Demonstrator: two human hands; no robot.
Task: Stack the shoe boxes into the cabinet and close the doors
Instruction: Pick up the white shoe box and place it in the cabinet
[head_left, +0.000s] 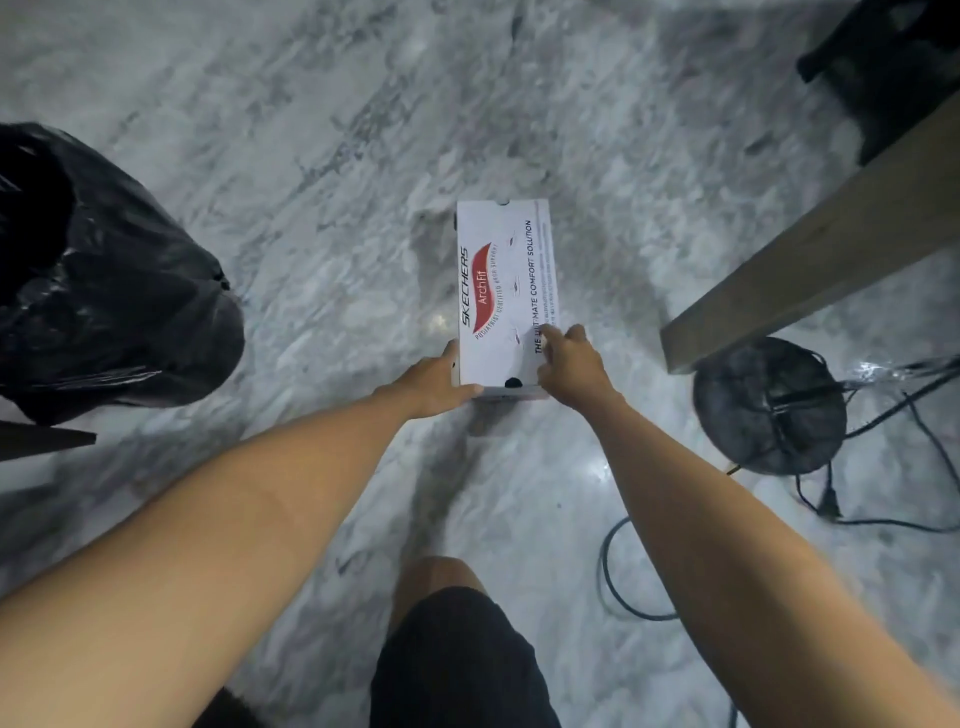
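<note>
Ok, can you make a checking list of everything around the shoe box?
Surface: grey-white marble floor, glossy.
Job's things: one white shoe box, lid on; no cabinet seen.
Clutter: black plastic bag to the left; round dark fan to the right.
Hands: left hand grips the box's near left corner; right hand grips its near right edge.
Cables: black cords trail loosely by the fan.
Surroundings: wooden beam, dark object behind it.

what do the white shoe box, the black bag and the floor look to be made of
White printed shoe box: likely matte cardboard, with flat printed panels and crisp folded edges. Crumpled black bag: thin glossy plastic, creased with bright highlights. Grey-white veined floor: polished marble or marble-look tile, showing reflections; which one is unclear.
</note>
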